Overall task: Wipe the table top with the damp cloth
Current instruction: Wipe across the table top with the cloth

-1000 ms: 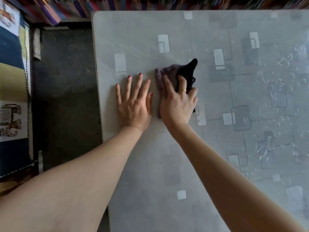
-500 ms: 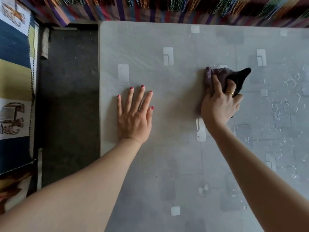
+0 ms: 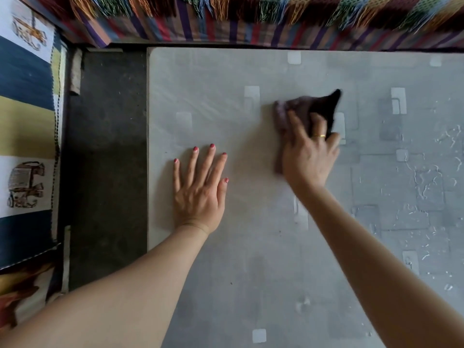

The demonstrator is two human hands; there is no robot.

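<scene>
The grey patterned table top (image 3: 251,259) fills most of the head view. A dark purple-black damp cloth (image 3: 319,106) lies bunched on it right of centre, blurred by motion. My right hand (image 3: 307,156), with a gold ring, presses down on the cloth with fingers stretched over it; the cloth's dark corner sticks out beyond the fingertips. My left hand (image 3: 199,189) lies flat on the table near its left edge, fingers spread, holding nothing. A gap of bare table separates the two hands.
Streaks and droplets of water (image 3: 426,182) cover the table's right side. Dark floor (image 3: 105,159) runs along the table's left edge. A striped, fringed fabric (image 3: 251,21) borders the far edge, and a patterned blue-yellow fabric (image 3: 25,121) lies at far left.
My right hand slid the cloth rightward away from my left hand, then back a little to the left. My left hand stayed flat in place.
</scene>
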